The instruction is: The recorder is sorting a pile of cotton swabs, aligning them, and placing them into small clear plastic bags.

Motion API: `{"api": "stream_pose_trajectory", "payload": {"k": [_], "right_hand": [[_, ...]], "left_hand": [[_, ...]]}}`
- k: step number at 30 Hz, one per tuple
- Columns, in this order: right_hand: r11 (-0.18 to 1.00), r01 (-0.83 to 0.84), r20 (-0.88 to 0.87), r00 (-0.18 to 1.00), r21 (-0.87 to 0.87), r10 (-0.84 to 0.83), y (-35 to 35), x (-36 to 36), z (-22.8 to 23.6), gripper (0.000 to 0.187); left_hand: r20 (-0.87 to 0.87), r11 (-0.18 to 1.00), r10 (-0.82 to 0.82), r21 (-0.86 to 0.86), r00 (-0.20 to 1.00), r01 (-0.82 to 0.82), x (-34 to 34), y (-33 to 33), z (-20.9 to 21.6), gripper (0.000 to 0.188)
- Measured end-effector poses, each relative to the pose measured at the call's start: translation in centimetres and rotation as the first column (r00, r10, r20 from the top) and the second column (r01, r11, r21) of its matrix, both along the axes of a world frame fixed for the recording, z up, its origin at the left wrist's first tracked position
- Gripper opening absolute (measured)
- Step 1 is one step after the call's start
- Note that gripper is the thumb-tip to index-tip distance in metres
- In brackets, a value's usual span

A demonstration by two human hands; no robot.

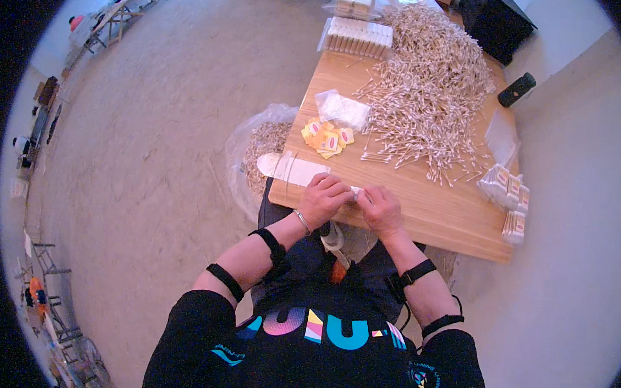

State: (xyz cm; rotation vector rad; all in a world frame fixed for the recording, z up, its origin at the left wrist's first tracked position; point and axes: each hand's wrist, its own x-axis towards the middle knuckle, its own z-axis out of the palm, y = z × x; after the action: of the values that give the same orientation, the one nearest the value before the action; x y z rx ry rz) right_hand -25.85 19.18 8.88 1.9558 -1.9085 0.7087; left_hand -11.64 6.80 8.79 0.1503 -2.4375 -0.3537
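At the near edge of the wooden table, my left hand [324, 199] and my right hand [381, 208] are close together with their fingers bent and closed. Between the fingertips shows a small whitish piece [355, 192], mostly hidden and too small to name. A flat white strip [303, 171] lies on the table just left of my left hand. Beyond it sit a loose pile of yellow cards [326, 137] and some clear plastic bags [342, 109]. A large heap of cotton swabs [431, 87] spreads over the far part of the table.
Filled small packs [504, 188] stand at the table's right edge. Stacked bundles of swabs [359, 38] are at the far left corner. A dark cylinder [516, 90] stands near the wall. On the floor to the left, a clear bag [256, 144] holds more swabs.
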Motion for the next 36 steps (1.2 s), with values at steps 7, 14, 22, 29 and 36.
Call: {"api": "stream_pose_trajectory", "payload": {"k": [7, 14, 22, 29, 36], "right_hand": [[1.0, 0.012, 0.257, 0.966, -0.012, -0.009, 0.0, -0.3, -0.4, 0.015], [0.986, 0.013, 0.743, 0.656, 0.167, -0.134, -1.1, 0.3, -0.4, 0.026], [0.953, -0.072, 0.792, 0.576, 0.294, -0.2, -0.2, -0.2, -2.4, 0.023], [0.968, -0.012, 0.615, 0.774, 0.25, -0.149, -0.5, -0.2, -2.2, 0.016], [0.937, -0.088, 0.752, 0.624, 0.338, -0.212, -0.3, -0.5, -1.1, 0.023]], "left_hand": [[0.004, 0.91, 0.13, 0.397, 0.992, -0.121, -0.3, 1.0, -0.2, 0.026], [0.144, 0.782, -0.007, 0.618, 0.989, -0.084, -0.5, -0.3, -0.6, 0.033], [0.324, 0.761, -0.036, 0.622, 0.945, -0.184, -0.5, 0.3, -0.9, 0.02], [0.305, 0.81, -0.023, 0.564, 0.952, -0.161, 0.0, 0.4, -1.7, 0.018], [0.296, 0.768, -0.09, 0.628, 0.951, -0.123, 0.0, -0.5, -0.9, 0.027]]}}
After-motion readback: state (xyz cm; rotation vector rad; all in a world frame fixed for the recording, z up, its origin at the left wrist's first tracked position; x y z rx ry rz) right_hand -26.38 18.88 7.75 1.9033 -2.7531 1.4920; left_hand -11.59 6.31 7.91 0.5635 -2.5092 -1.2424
